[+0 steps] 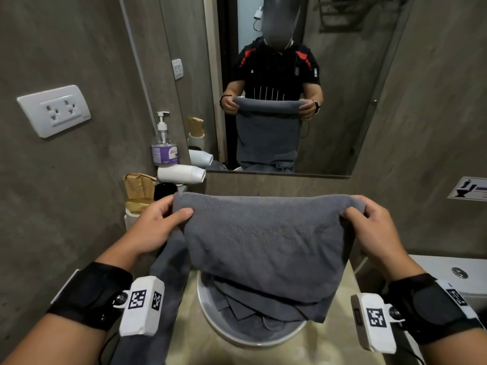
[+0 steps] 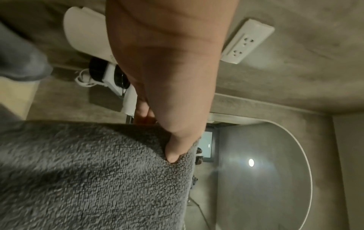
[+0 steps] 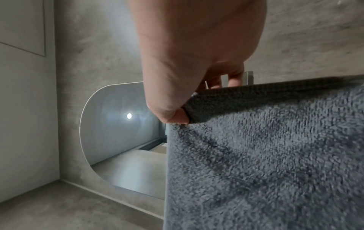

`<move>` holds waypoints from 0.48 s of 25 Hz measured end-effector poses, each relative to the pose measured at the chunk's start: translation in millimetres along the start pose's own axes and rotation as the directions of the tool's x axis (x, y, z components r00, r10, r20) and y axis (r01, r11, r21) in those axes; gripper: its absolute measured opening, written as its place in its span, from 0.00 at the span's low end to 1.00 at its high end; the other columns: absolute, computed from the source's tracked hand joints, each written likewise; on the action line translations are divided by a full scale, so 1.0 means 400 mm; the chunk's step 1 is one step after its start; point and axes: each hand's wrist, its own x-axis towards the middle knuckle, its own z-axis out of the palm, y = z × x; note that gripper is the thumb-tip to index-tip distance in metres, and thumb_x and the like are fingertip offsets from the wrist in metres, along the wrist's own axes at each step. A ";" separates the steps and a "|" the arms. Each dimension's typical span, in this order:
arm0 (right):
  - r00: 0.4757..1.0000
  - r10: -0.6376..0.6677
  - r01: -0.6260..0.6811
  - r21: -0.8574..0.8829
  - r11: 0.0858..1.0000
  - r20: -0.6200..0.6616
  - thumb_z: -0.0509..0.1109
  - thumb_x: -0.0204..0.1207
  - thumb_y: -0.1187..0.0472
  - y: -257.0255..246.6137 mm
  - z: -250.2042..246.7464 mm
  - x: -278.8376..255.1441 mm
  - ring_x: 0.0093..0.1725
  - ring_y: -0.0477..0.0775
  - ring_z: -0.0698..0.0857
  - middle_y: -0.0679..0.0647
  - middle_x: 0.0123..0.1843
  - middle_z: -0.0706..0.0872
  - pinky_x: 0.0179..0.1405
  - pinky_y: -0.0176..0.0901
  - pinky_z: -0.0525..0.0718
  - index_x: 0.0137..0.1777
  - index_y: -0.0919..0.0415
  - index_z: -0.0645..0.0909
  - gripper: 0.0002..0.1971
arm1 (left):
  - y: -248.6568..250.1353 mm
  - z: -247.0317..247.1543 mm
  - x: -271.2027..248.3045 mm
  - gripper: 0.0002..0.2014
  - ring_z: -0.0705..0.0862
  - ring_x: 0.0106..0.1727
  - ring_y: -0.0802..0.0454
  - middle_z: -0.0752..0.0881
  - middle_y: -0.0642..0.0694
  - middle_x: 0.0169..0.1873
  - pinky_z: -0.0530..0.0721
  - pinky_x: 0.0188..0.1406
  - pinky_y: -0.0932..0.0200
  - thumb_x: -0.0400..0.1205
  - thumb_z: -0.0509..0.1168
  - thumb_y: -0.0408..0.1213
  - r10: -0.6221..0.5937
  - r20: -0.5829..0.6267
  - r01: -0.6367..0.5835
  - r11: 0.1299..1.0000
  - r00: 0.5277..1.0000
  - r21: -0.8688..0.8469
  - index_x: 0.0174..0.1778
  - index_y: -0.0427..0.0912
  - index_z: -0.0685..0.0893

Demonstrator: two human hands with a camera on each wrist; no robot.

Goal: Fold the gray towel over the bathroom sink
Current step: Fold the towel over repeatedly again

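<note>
The gray towel [image 1: 263, 238] hangs stretched between my two hands above the white round sink [image 1: 210, 320]. My left hand [image 1: 168, 214] pinches its top left corner, thumb on the near side. My right hand [image 1: 361, 214] pinches the top right corner the same way. The towel's lower part lies crumpled in the sink bowl, and a strip hangs down past the counter on the left. In the left wrist view my thumb presses into the towel [image 2: 88, 179]. In the right wrist view my thumb clamps the hemmed edge of the towel [image 3: 265, 155].
Left of the sink stand a soap pump bottle [image 1: 164, 146], a white hair dryer [image 1: 181, 174], brown paper bags [image 1: 139, 185] and a white cup. A wall socket [image 1: 54, 110] is on the left wall. A mirror [image 1: 342, 88] faces me. A toilet tank [image 1: 453, 275] sits right.
</note>
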 end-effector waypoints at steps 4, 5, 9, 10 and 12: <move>1.000 -0.004 0.003 0.018 1.000 0.031 0.70 0.82 0.57 -0.012 -0.015 0.012 0.48 0.39 0.89 0.44 0.49 0.87 0.45 0.39 0.89 0.69 0.38 0.76 0.19 | 0.027 0.017 0.010 0.12 0.85 0.58 0.45 0.88 0.39 0.57 0.84 0.50 0.59 0.81 0.66 0.35 -0.102 -0.120 0.062 0.953 0.988 -0.298 0.59 0.47 0.84; 0.999 -0.014 0.013 0.031 0.999 0.035 0.69 0.82 0.55 -0.016 -0.016 0.017 0.47 0.40 0.89 0.45 0.48 0.87 0.45 0.40 0.89 0.71 0.36 0.73 0.20 | 0.038 0.018 0.013 0.14 0.83 0.58 0.46 0.86 0.40 0.58 0.83 0.49 0.58 0.78 0.67 0.37 -0.092 -0.155 0.037 0.944 0.984 -0.327 0.60 0.51 0.83; 0.982 -0.187 0.187 0.107 0.976 -0.017 0.67 0.85 0.57 -0.045 -0.013 0.029 0.43 0.33 0.87 0.34 0.46 0.90 0.41 0.27 0.85 0.64 0.35 0.79 0.15 | 0.084 0.021 0.019 0.18 0.84 0.59 0.52 0.85 0.48 0.64 0.85 0.56 0.56 0.85 0.63 0.38 0.083 -0.187 -0.135 0.949 0.979 -0.285 0.71 0.58 0.78; 0.974 -0.225 0.227 0.103 0.968 -0.032 0.67 0.86 0.58 -0.049 -0.011 0.030 0.44 0.31 0.86 0.33 0.47 0.90 0.43 0.24 0.83 0.61 0.37 0.83 0.12 | 0.090 0.027 0.015 0.17 0.85 0.57 0.57 0.87 0.53 0.62 0.85 0.56 0.61 0.89 0.61 0.37 0.134 -0.185 -0.175 0.958 0.974 -0.225 0.72 0.56 0.79; 0.971 -0.234 0.238 0.093 0.967 -0.048 0.67 0.85 0.55 -0.045 -0.004 0.026 0.49 0.32 0.85 0.36 0.50 0.90 0.49 0.25 0.81 0.54 0.40 0.87 0.08 | 0.097 0.041 0.004 0.14 0.85 0.57 0.61 0.89 0.58 0.57 0.82 0.58 0.65 0.90 0.58 0.37 0.175 -0.210 -0.198 0.976 0.962 -0.094 0.67 0.52 0.84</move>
